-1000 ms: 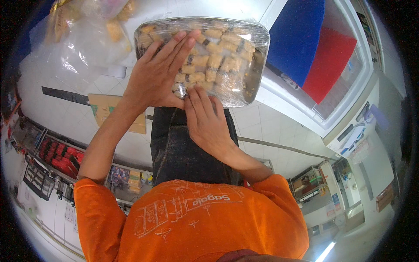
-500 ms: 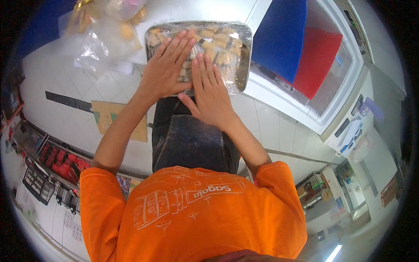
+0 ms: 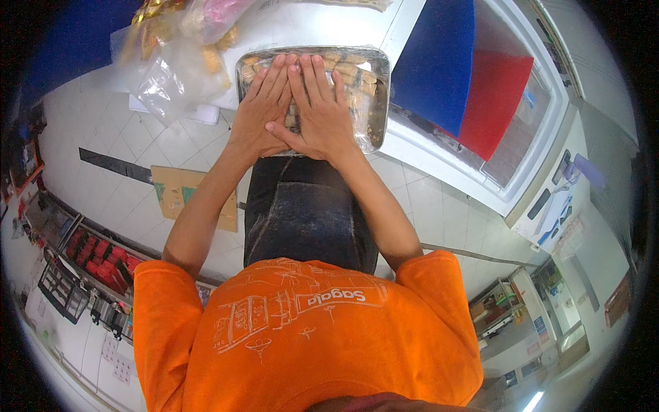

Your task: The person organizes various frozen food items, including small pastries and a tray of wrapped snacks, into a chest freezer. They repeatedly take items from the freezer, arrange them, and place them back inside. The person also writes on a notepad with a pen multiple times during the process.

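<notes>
Open hands, fingers stretched flat: left hand (image 3: 262, 115) and right hand (image 3: 321, 113) press on a film-covered metal tray (image 3: 379, 129), upper middle of the frame.
Pale pieces with dark bands (image 3: 351, 71) show in the tray around the fingers, and the right thumb crosses onto the left hand. Under the tray's far side is a white tabletop (image 3: 336, 26); clear plastic bags (image 3: 168, 82) lie at upper left. Blue sheet (image 3: 439, 65) and red sheet (image 3: 503, 103) overlap at upper right, cardboard (image 3: 180, 196) lies on the floor left of centre, and an orange shirt (image 3: 309, 343) fills the lower middle.
</notes>
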The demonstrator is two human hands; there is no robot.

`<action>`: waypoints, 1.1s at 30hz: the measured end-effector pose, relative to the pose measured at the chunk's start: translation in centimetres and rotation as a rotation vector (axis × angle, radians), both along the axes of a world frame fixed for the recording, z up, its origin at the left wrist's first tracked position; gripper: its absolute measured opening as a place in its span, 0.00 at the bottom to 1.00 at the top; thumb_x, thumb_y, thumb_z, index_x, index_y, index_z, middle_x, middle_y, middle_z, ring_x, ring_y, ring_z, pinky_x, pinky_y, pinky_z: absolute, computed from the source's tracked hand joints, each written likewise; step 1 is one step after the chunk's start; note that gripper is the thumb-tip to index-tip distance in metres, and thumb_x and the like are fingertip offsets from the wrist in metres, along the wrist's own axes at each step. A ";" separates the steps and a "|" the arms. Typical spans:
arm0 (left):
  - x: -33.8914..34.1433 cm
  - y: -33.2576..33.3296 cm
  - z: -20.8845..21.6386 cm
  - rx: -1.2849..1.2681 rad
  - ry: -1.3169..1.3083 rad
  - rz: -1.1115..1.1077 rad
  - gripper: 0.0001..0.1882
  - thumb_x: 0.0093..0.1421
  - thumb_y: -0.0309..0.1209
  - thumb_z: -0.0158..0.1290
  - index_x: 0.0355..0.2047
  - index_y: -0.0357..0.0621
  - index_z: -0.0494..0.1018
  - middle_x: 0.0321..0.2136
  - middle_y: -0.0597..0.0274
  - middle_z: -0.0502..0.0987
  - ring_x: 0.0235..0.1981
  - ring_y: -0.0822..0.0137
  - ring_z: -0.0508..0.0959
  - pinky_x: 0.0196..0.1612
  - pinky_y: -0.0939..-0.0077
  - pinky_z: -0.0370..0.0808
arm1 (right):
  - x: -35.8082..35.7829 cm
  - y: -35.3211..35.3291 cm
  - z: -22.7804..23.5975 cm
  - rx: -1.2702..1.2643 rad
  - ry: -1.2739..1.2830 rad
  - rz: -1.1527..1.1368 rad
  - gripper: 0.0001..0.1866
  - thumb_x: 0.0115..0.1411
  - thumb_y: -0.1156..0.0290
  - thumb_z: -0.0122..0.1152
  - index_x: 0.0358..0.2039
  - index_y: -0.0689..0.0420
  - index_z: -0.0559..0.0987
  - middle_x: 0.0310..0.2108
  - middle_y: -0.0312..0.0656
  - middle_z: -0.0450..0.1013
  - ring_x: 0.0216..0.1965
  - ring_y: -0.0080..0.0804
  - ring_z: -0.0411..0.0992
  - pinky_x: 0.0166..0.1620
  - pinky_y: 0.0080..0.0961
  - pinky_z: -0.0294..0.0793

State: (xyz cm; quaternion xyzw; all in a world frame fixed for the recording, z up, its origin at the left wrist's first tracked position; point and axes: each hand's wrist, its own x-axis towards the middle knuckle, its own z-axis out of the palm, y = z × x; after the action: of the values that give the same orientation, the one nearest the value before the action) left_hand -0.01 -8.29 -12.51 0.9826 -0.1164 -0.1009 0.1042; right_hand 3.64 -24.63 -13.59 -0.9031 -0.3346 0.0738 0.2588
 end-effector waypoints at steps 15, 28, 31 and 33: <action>-1.6 -1.6 -1.2 0.000 -0.113 0.248 0.47 0.65 0.51 0.50 0.75 0.31 0.50 0.78 0.43 0.45 0.79 0.48 0.43 0.78 0.52 0.41 | -0.5 0.5 -0.1 0.032 0.022 -0.165 0.58 0.59 0.33 0.60 0.72 0.70 0.59 0.75 0.65 0.51 0.77 0.58 0.46 0.74 0.58 0.44; -1.3 -2.4 -0.6 0.022 -0.058 0.237 0.40 0.70 0.49 0.46 0.76 0.41 0.54 0.79 0.51 0.46 0.79 0.46 0.42 0.76 0.41 0.41 | -1.0 -1.4 0.1 -0.133 -0.004 -0.157 0.43 0.70 0.47 0.50 0.72 0.71 0.59 0.76 0.64 0.48 0.78 0.62 0.43 0.75 0.58 0.43; -1.1 -2.2 -0.1 0.076 -0.108 0.125 0.37 0.71 0.47 0.44 0.76 0.43 0.55 0.79 0.57 0.46 0.79 0.48 0.42 0.76 0.40 0.41 | -1.1 -2.0 0.2 -0.179 -0.039 -0.051 0.43 0.71 0.47 0.48 0.73 0.70 0.58 0.76 0.63 0.45 0.78 0.62 0.40 0.75 0.60 0.40; -1.0 -2.2 -0.6 0.052 -0.066 0.096 0.36 0.71 0.46 0.44 0.76 0.45 0.56 0.79 0.59 0.47 0.79 0.49 0.43 0.76 0.37 0.40 | -1.1 -2.1 0.3 -0.223 -0.052 -0.012 0.43 0.71 0.46 0.48 0.73 0.69 0.57 0.77 0.62 0.45 0.78 0.63 0.39 0.75 0.60 0.40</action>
State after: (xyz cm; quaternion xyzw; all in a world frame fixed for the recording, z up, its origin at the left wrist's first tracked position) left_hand -1.00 -10.49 -13.10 0.9922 -0.0696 -0.0665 0.0795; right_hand 2.52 -26.71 -13.32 -0.9300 -0.3253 0.0857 0.1485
